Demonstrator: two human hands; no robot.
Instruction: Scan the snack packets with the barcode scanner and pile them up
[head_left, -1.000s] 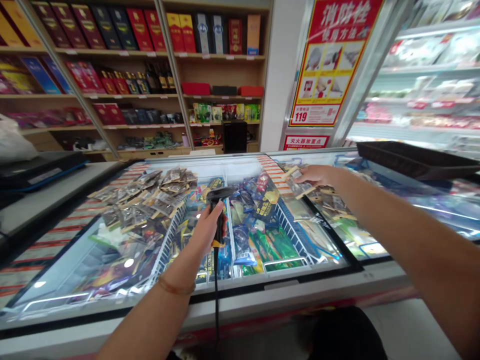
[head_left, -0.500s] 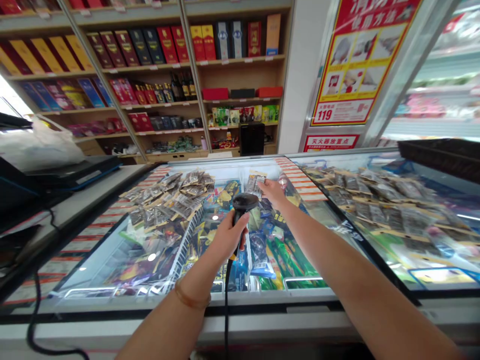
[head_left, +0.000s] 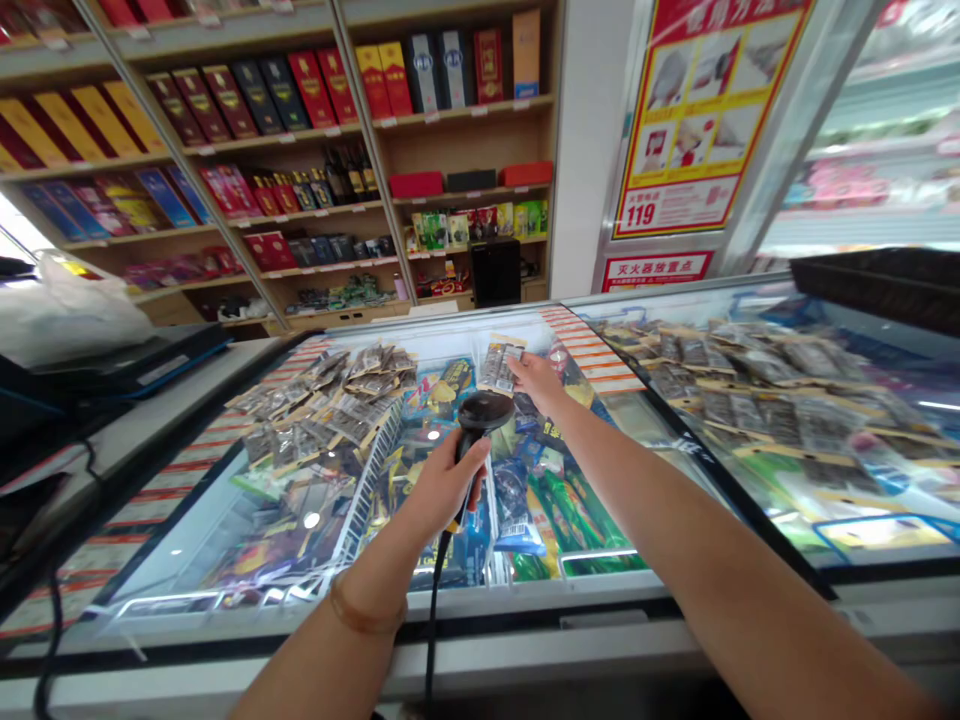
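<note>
My left hand (head_left: 448, 478) is wrapped round the handle of a black corded barcode scanner (head_left: 485, 408), its head tilted toward the far side. Beyond the scanner, my right hand (head_left: 537, 381) pinches the right edge of a small flat packet (head_left: 498, 363) with a see-through front and light brown edging. The packet is held above the freezer's glass top, a short way past the scanner head. To the left, a heap of similar packets (head_left: 330, 405) lies on the glass. Several more such packets (head_left: 757, 385) are spread over the right-hand freezer.
Under the glass (head_left: 176, 560), bags of frozen goods (head_left: 577, 515) fill wire baskets. The scanner's cable (head_left: 433, 630) hangs over the freezer's front edge. A black tray (head_left: 885, 285) sits at the right, dark equipment (head_left: 142, 360) and a white plastic bag (head_left: 67, 310) at the left. Shelves (head_left: 469, 115) stand behind.
My right hand has turned the packet so more of its printed face shows, close beyond the scanner head. The left hand keeps hold of the scanner. The whole view has shifted slightly.
</note>
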